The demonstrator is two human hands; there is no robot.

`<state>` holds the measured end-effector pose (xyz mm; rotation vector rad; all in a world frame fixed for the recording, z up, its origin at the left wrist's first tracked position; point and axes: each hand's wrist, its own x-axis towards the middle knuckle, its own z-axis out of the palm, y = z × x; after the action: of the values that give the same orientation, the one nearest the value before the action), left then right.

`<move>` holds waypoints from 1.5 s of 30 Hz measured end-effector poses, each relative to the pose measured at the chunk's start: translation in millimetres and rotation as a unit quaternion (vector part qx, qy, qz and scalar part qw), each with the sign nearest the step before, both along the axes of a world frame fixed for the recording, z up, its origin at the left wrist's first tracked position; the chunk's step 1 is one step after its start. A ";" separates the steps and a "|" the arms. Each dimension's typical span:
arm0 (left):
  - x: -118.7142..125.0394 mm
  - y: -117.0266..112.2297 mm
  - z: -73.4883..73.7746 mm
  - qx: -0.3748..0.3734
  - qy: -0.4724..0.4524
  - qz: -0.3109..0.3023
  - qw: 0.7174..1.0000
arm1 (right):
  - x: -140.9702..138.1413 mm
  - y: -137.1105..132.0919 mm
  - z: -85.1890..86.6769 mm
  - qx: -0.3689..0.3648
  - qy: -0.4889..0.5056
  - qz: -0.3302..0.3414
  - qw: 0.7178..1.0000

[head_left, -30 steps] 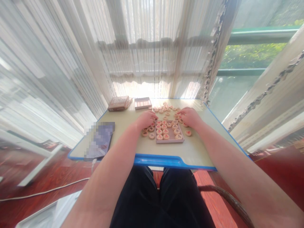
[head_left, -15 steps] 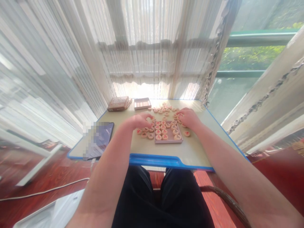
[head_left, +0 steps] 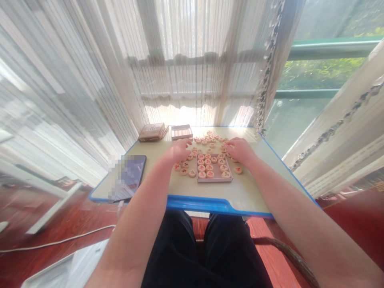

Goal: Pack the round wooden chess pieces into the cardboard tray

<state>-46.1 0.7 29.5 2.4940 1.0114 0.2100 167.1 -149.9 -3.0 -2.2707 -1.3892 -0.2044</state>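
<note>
An open shallow box of xiangqi pieces sits in front of me, red-marked discs in its left columns, dark-marked discs down its right side. Part of its floor shows between them. My left hand hovers by the box's far left corner above loose pieces, thumb and fingers apart, with nothing visible between them. Beyond the right corner, my right hand has its fingers bent down among loose pieces; what lies under the fingertips is hidden. Several more discs lie left of the box.
Further loose pieces cluster at the back of the blue-edged table. Behind them are a box lid or tray and a stacked brown box. A tablet with a white cable lies at left. Sheer curtains hang behind.
My left hand has drawn back slightly from the box's left edge, its fingers coming off the pieces there. My right hand stays at about the same spot. The view has shifted slightly.
</note>
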 end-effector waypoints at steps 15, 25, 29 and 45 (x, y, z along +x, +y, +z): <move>2.7 10.5 -7.5 0.116 0.072 -0.066 0.988 | 0.9 1.3 -1.9 -0.007 -0.012 0.001 1.000; 7.2 3.2 -5.8 0.143 0.091 -0.069 0.983 | 0.3 1.8 -3.2 -0.001 -0.015 0.006 1.000; 7.8 6.3 -8.9 0.147 0.066 -0.067 0.985 | 1.5 2.3 -4.1 0.001 -0.010 0.014 1.000; 20.6 -34.9 -10.6 0.130 -0.276 -0.137 0.942 | -49.1 -7.0 21.4 0.163 0.198 0.152 0.954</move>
<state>-25.5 -34.3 18.9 2.5349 0.4210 0.9440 118.0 -156.9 18.4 -1.6888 -1.3479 0.1119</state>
